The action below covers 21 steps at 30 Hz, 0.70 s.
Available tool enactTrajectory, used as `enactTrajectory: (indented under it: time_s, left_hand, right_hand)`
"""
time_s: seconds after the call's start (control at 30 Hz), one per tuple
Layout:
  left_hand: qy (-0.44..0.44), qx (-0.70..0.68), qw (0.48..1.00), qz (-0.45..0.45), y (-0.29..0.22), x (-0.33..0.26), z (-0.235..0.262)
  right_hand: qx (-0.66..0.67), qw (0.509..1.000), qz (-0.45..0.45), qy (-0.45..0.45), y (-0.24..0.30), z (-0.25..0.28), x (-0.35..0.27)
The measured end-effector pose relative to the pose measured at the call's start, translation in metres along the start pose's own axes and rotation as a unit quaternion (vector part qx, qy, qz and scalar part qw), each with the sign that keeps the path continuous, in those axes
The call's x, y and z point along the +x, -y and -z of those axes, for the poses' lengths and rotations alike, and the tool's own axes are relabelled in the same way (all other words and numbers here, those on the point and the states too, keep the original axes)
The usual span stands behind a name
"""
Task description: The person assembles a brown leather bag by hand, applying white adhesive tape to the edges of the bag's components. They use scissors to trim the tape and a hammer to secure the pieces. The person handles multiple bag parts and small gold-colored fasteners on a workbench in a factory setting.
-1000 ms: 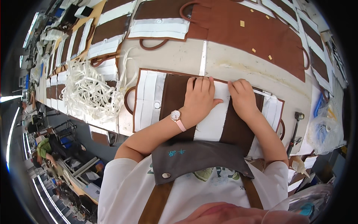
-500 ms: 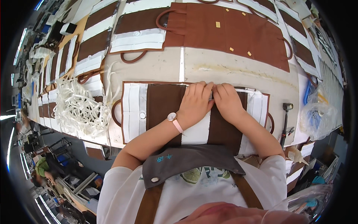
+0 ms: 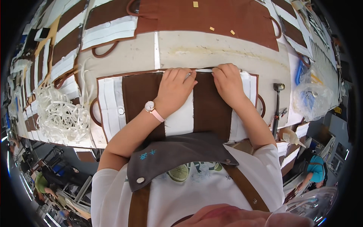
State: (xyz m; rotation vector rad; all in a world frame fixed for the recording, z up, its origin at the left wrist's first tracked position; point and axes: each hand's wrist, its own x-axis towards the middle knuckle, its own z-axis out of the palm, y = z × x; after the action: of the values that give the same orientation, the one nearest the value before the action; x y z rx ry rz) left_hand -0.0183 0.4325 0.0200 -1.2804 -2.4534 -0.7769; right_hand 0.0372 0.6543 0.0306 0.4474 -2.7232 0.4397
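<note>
Bare bench point(image 3: 227, 51) strip open beyond the brown-and-white panel point(image 3: 143, 94), white strip point(image 3: 156, 49) lying across it, tangled white cord pile point(image 3: 56, 113) crowding the left, hammer point(image 3: 277, 104) and plastic bag point(image 3: 314, 98) blocking the right, brown pieces point(image 3: 227, 17) along the far edge

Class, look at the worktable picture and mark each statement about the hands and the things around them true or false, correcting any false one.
1. Both hands press on the brown and white fabric panel. True: the left hand and right hand lie flat at its far edge.
2. The wristwatch is on the right wrist. False: it is on the left wrist.
3. A hammer lies on the table right of the panel. True.
4. The heap of white cord lies right of the hands. False: it lies to the left.
5. The right hand holds scissors. False: no scissors show in it.
</note>
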Motion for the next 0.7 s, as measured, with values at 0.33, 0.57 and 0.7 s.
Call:
enactTrajectory:
  time_s: [0.33, 0.57, 0.7]
  left_hand:
    - [0.020, 0.035, 0.999, 0.005, -0.013, 0.002, 0.001]
    - [0.033, 0.042, 0.999, 0.007, -0.014, 0.002, -0.001]
    - [0.050, 0.043, 0.998, 0.017, -0.015, 0.001, 0.000]
  right_hand:
    - [-0.065, 0.995, 0.073, -0.006, 0.002, -0.007, 0.007]
    - [-0.103, 0.994, 0.030, -0.004, 0.005, -0.013, 0.009]
    - [-0.079, 0.996, 0.045, 0.010, 0.003, -0.007, 0.010]
